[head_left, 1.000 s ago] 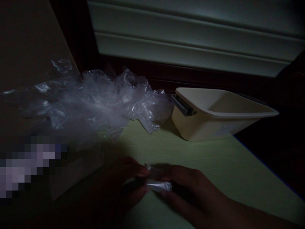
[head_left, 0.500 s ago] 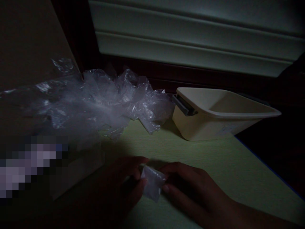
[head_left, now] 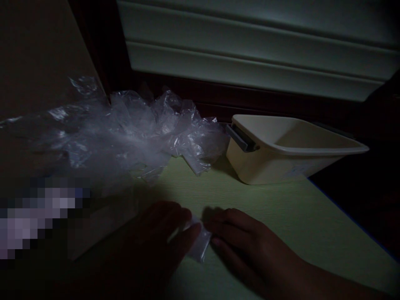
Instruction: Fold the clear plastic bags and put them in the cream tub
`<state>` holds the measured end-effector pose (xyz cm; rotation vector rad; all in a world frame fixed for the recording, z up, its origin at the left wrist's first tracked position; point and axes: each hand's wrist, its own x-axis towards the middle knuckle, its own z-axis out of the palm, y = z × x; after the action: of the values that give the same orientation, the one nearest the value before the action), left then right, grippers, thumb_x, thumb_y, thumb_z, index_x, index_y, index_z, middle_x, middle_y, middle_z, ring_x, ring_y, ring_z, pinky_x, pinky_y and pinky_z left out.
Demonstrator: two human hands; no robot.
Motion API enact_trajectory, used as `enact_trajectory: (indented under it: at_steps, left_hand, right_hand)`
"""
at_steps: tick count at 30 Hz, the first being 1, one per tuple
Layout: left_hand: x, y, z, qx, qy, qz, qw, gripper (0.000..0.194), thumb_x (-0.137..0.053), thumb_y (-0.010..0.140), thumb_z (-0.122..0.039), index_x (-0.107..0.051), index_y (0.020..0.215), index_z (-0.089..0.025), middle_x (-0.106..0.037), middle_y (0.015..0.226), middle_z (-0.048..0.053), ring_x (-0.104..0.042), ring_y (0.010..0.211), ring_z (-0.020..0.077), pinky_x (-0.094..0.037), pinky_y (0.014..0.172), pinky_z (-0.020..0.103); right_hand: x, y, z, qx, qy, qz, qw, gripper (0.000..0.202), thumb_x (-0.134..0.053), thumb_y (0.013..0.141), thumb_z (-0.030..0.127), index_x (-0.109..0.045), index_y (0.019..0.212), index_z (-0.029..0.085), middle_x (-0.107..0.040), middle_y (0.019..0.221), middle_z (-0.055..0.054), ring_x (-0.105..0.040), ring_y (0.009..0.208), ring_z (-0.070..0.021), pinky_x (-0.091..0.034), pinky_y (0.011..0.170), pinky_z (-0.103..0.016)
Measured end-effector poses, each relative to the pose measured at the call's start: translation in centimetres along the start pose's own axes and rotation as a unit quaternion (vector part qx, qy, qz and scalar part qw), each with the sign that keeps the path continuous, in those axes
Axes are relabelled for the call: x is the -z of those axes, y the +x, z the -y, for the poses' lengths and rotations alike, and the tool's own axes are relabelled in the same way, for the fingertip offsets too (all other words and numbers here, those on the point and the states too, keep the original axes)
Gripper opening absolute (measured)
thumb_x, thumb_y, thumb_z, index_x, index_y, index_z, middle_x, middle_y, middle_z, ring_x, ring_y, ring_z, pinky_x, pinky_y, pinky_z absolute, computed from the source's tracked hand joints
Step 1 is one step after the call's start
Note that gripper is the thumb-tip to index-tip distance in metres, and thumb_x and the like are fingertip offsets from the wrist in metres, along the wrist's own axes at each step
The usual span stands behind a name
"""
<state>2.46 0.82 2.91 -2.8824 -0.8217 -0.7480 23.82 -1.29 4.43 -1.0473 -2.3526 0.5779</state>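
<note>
I have both hands low over the pale green table [head_left: 265,200], well in from its blue right edge, with a small translucent plastic packet [head_left: 200,248] between them. The left hand [head_left: 189,223] is nearly closed, thumb across the packet's face and fingers curled at its far side, so I read that as a light pinch. The right hand [head_left: 211,233] is loosely curled, fingertips at the packet's right edge; I cannot tell whether they grip it or only touch.

To work the packet neatly, I would anchor with the left thumb, square the edges with the right fingertips and press creases flat against the tabletop, gently, since thin film will probably slip or spring back. More light would help.

Toward the far left corner spreads a heap of crumpled clear film [head_left: 140,129]. The cream plastic bin [head_left: 256,166] at the far right corner bears a faint sticker [head_left: 295,171], too dim to read. I find no legible brand anywhere.
</note>
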Motion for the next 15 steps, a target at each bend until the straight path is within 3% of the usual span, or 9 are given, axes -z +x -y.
enact_trajectory:
  at_steps: [2,4,7,11,15]
  left_hand:
    - [0.7,0.4,-0.2,-0.043,-0.013,0.019,0.999,0.031,-0.037,0.086,0.000,-0.051,0.108,-0.018,-0.065,0.096,0.003,-0.059,0.086,0.0204,-0.048,0.082,0.034]
    - [1.2,0.8,-0.6,-0.046,-0.026,0.014,0.999,0.039,-0.036,0.078,0.005,-0.053,0.103,-0.019,-0.067,0.092,0.001,-0.061,0.083,0.0175,-0.046,0.088,0.030]
    - [1.3,1.1,-1.2,-0.036,-0.031,-0.011,0.999,0.039,-0.035,0.068,0.005,-0.056,0.092,-0.018,-0.067,0.084,0.001,-0.063,0.075,0.0172,-0.047,0.084,0.029]
    - [0.7,0.7,-1.6,0.016,-0.037,-0.025,0.999,0.035,-0.033,0.071,0.002,-0.057,0.089,-0.016,-0.065,0.086,0.005,-0.061,0.077,0.0194,-0.048,0.074,0.030]
    - [0.1,0.4,-1.1,0.058,-0.088,0.014,0.994,0.025,-0.038,0.079,-0.004,-0.056,0.088,-0.019,-0.065,0.088,0.002,-0.060,0.076,0.0183,-0.049,0.069,0.029]
  right_hand:
    - [0.0,0.0,0.1,-0.005,-0.008,0.002,1.000,0.028,-0.045,0.091,0.009,-0.065,0.110,0.015,-0.065,0.099,-0.010,-0.062,0.092,-0.0188,-0.055,0.081,-0.032]
    - [0.1,0.1,0.2,-0.009,-0.008,0.007,1.000,0.028,-0.044,0.091,0.009,-0.065,0.109,0.015,-0.065,0.099,-0.010,-0.062,0.091,-0.0190,-0.055,0.081,-0.032]
    - [0.1,0.0,0.1,-0.009,-0.002,0.003,1.000,0.029,-0.045,0.090,0.008,-0.063,0.111,0.015,-0.065,0.101,-0.010,-0.061,0.093,-0.0192,-0.055,0.082,-0.033]
    - [0.1,-0.1,0.0,-0.007,-0.002,0.002,1.000,0.029,-0.044,0.090,0.009,-0.061,0.113,0.015,-0.065,0.103,-0.011,-0.061,0.094,-0.0197,-0.055,0.082,-0.034]
    - [0.0,-0.1,0.0,-0.010,-0.001,0.009,1.000,0.028,-0.044,0.090,0.009,-0.063,0.110,0.013,-0.065,0.102,-0.012,-0.060,0.095,-0.0200,-0.054,0.084,-0.034]
